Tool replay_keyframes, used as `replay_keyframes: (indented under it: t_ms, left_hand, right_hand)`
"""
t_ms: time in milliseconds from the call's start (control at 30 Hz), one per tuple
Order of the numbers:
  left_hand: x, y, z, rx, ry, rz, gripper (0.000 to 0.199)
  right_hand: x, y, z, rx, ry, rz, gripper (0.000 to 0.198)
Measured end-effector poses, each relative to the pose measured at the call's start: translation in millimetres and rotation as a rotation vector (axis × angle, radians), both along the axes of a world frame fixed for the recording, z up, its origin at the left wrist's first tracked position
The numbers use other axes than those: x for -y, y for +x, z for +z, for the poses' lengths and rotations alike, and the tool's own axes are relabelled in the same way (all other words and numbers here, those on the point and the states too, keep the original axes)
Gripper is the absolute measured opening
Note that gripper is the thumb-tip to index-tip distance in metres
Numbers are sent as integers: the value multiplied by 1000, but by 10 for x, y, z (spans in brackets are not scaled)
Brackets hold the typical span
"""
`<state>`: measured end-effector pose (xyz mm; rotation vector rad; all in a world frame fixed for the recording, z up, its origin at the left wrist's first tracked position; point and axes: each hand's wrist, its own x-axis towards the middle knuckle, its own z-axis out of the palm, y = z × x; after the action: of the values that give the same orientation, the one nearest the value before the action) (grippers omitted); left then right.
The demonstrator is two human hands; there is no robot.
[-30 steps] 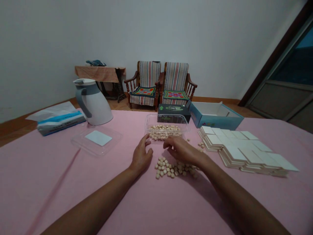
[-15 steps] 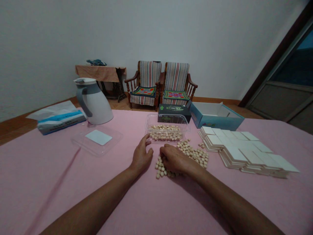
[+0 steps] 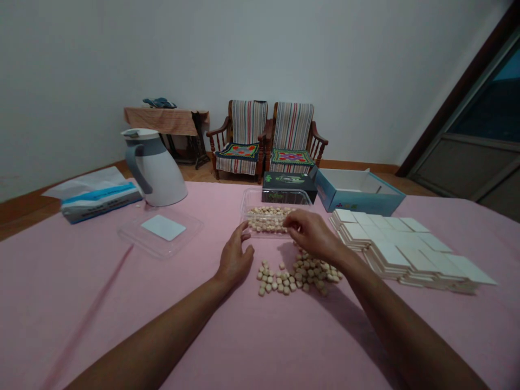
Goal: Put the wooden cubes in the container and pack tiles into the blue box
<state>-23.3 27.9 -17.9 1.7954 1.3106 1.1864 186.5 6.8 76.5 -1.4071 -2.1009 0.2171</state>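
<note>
My left hand (image 3: 235, 252) rests on the pink cloth with its fingers apart. Its fingertips are at the front left corner of a clear plastic container (image 3: 246, 201), partly filled with small pale rounded pieces (image 3: 266, 216). At the container's front right side, my right hand (image 3: 311, 232) is lifted with fingers curled together. What is inside those fingers is hidden. Below it, a loose spread of the same pale pieces (image 3: 280, 283) lies on the cloth, partly covered by my right hand and wrist.
Stacked pale square tiles (image 3: 402, 244) stand to the right. Behind are a black box (image 3: 289, 184) and an open blue box (image 3: 359, 197). At left lie a clear lid (image 3: 184, 230) with a white label, a white jug (image 3: 162, 176) and a tissue pack (image 3: 101, 201).
My right hand has risen from the loose pieces and moved forward and right to the container's front edge. More of the spread on the cloth shows. My left hand has stayed put.
</note>
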Motion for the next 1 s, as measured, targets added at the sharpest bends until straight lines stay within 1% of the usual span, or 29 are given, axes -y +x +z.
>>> replay_keyframes:
  t_ms: [67,133,200,267,367,467,533,600,667,733,767,833,900,1000]
  left_hand:
    - [3,0,5,1,1,2,65]
    - [6,0,11,2,-2,4,65]
    - [9,0,15,11,-4,6,65]
    - [11,0,15,24,1,7,65]
    - [14,-2,13,18,8,12,65]
    - [14,-5,8,0,15,14,64]
    - [10,-7,0,-4,16,11,64]
    - [5,-8,-10,-1,14,6,64]
    - [1,-8,-19,5,12,0,65]
    - [-2,-6,-22,15,11,-1,65]
    - [-2,-5,-22,18,10,-2,65]
    - [-2,-4,-19,24,11,-3,65]
    - [0,-3,-13,21,14,-3,65]
    - [5,-2,-6,7,11,4,65]
  right_hand:
    - [58,-56,-60,159,-181,119,20]
    - [103,-121,-132,279,-304,197,23]
    - [127,-187,-199,366,-374,227,23]
    - [133,-238,-244,418,-397,238,21]
    - [126,-252,-235,418,-382,238,20]
    - [100,-167,-125,301,-310,196,22]
    - [70,-78,-23,183,-181,127,23]
    - [33,7,68,62,-8,26,20]
    - [0,61,124,-67,149,-62,21]
    - [-19,71,132,-164,235,-99,26]
    - [-21,58,117,-181,244,-94,27]
    - [-11,0,56,-143,198,-30,23]
    - [13,-88,-35,-50,90,97,21]
    - [55,-235,-184,91,-95,266,27]
